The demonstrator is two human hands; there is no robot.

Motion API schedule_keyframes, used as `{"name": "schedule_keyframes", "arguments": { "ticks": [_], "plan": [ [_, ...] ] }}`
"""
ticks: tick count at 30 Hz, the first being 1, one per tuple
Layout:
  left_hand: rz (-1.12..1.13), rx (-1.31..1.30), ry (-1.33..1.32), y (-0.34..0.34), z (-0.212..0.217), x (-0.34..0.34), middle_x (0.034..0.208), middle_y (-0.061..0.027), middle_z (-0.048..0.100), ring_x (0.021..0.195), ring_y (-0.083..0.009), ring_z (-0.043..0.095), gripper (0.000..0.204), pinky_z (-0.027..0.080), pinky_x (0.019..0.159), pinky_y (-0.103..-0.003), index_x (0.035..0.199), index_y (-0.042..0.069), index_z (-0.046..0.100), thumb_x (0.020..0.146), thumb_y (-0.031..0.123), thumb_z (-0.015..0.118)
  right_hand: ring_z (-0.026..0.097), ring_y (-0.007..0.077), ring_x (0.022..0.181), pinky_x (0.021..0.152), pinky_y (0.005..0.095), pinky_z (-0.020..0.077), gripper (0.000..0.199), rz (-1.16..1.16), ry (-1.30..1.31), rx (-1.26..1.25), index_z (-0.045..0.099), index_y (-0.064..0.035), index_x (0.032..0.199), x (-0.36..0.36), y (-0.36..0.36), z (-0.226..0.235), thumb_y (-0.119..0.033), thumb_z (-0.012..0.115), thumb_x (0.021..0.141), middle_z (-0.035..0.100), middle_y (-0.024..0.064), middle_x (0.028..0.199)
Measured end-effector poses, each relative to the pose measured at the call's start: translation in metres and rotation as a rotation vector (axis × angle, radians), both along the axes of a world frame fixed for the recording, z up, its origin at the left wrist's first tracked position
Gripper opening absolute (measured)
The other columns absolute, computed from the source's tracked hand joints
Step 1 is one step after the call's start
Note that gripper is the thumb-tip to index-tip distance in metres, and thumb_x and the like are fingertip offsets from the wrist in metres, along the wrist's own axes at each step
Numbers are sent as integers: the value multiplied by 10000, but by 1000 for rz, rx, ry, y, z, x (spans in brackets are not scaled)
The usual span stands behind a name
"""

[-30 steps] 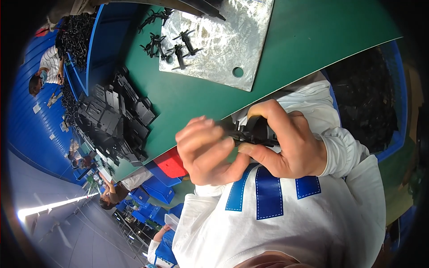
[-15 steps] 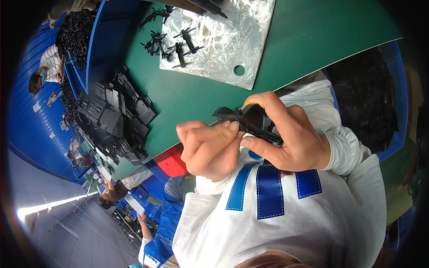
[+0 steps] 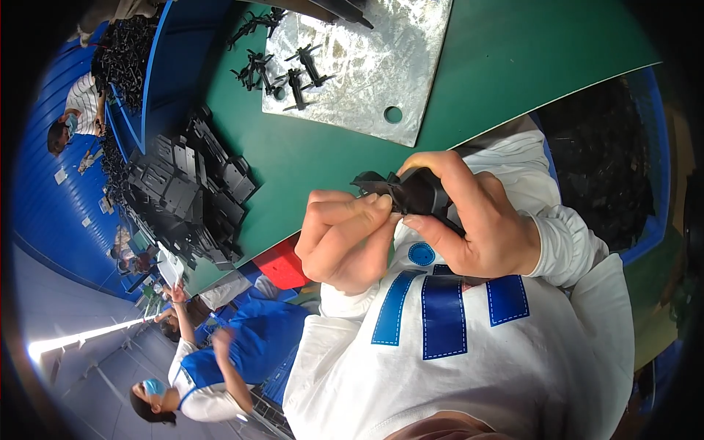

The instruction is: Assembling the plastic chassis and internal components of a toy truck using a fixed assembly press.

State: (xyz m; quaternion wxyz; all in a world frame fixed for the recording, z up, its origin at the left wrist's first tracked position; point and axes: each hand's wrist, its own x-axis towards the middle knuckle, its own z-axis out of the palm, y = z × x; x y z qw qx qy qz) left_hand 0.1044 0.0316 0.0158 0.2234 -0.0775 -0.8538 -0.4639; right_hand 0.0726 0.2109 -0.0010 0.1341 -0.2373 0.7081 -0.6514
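Observation:
Between my two hands, in front of my chest, is a black plastic part (image 3: 425,192) with a curved, hollow shape. My right hand (image 3: 484,227) wraps round its right side, forefinger over the top and thumb below. With thumb and fingertips my left hand (image 3: 348,235) pinches its left end, where a thin black flap (image 3: 372,182) sticks up. My palms and fingers hide much of the part. Beyond my hands lies a scuffed metal plate (image 3: 352,88) on the green table (image 3: 499,81). Several small black clip-like pieces (image 3: 312,67) rest on and beside the plate.
A heap of flat black plastic parts (image 3: 183,187) covers the table's left side. A blue-rimmed bin (image 3: 664,169) of dark pieces stands at my right, a red box (image 3: 282,264) below the table edge. A person in a blue apron (image 3: 253,341) is at lower left; other people are further off.
The black part has turned slightly between my hands, and my left hand has shifted a little to the right. The co-worker in the blue apron has come further into view, arms raised.

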Motion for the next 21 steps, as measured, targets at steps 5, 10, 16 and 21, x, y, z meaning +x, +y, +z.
{"name": "schedule_keyframes", "arguments": {
  "ticks": [5,10,16,21],
  "plan": [
    [-21,-4,32,1,3,-1,810,-112,668,700,-219,617,344,515,610,-296,843,-17,730,548,-171,815,683,307,888,756,351,543,502,-24,29,34,473,37,1277,2,1,2,-26,706,837,616,177,1093],
    [-14,-33,25,1,1,0,811,-102,660,695,-221,613,340,512,604,-298,852,-4,734,569,-174,812,616,339,604,532,394,476,472,-86,112,-7,493,65,1236,0,-3,-2,-72,713,841,608,196,1059],
    [19,-42,7,4,3,-2,797,-91,654,686,-217,609,333,507,605,-294,842,-3,734,577,-195,793,645,390,692,584,418,497,432,-93,-16,-120,488,51,1228,-3,-4,-1,-55,688,860,616,219,1006],
    [32,-2,19,4,0,-9,779,-96,649,674,-213,607,341,504,603,-295,842,-13,734,564,-205,781,657,434,748,612,431,509,415,-85,-68,-166,477,47,1230,-9,-6,0,-39,669,872,628,245,951]
  ]
}}
